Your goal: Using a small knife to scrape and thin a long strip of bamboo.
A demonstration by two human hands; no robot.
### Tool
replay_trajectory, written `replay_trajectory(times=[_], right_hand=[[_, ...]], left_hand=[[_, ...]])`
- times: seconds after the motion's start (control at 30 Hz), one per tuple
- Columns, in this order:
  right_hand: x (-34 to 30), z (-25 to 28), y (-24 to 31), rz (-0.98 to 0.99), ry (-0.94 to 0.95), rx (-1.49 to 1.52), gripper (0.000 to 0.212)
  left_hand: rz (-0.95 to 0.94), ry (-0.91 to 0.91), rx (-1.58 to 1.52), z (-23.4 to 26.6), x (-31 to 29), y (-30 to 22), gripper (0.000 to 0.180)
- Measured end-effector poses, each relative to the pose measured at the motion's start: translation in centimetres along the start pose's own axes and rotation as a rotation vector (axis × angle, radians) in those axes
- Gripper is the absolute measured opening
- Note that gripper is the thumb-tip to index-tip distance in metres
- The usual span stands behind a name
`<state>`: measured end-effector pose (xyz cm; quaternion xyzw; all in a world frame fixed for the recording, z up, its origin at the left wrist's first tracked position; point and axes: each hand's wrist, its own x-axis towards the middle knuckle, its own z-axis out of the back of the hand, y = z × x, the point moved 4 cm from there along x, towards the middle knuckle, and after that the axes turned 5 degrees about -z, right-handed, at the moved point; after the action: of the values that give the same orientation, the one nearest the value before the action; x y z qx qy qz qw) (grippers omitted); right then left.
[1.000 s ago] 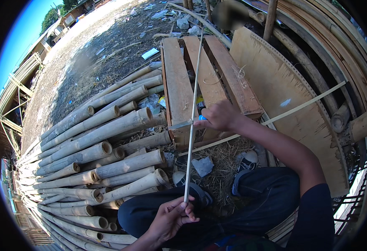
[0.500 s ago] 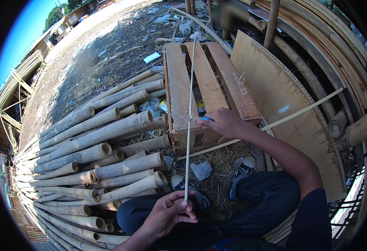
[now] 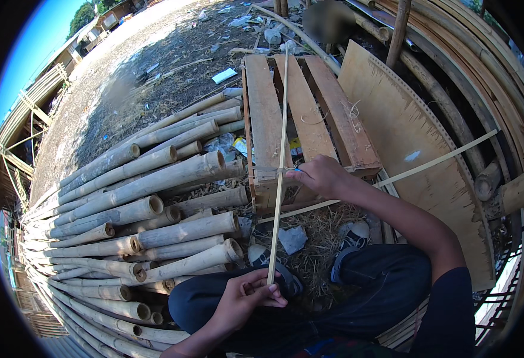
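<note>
A long, pale bamboo strip (image 3: pixel 279 224) runs from my lap to the far end of a low slatted wooden crate (image 3: pixel 307 128). My left hand (image 3: pixel 245 301) pinches its near end between thumb and fingers, above my left thigh. Over the crate's near edge, my right hand (image 3: pixel 324 178) is closed round the blue handle of a knife (image 3: pixel 298 171). The knife's thin blade lies crosswise against the strip. Curled shavings (image 3: pixel 353 110) rest on the crate's slats.
Stacked bamboo poles (image 3: pixel 178 230) fill the left side, cut ends toward me. A second strip (image 3: pixel 441 159) slants across a plywood sheet (image 3: pixel 417 134) at right. A grey stone (image 3: pixel 292 240) lies between my feet. Timber and poles line the far right.
The strip has turned in my left hand, so a broader face now shows. The knife has stayed across it near the crate's edge. The whole view has shifted slightly.
</note>
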<state>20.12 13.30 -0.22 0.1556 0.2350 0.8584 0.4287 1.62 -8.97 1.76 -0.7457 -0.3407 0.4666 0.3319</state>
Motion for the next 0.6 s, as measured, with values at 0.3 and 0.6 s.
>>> replay_trajectory(times=[0.3,0.6], right_hand=[[-2.9,-2.7,5.4,0.134,0.216,0.38,0.064],[-0.5,-2.7,2.2,0.264,-0.045,-0.078,0.066]], left_hand=[[0.069,0.053,-0.193,0.1,-0.3,0.4,0.03],[0.04,-0.008,-0.197,0.9,0.2,0.3,0.029]])
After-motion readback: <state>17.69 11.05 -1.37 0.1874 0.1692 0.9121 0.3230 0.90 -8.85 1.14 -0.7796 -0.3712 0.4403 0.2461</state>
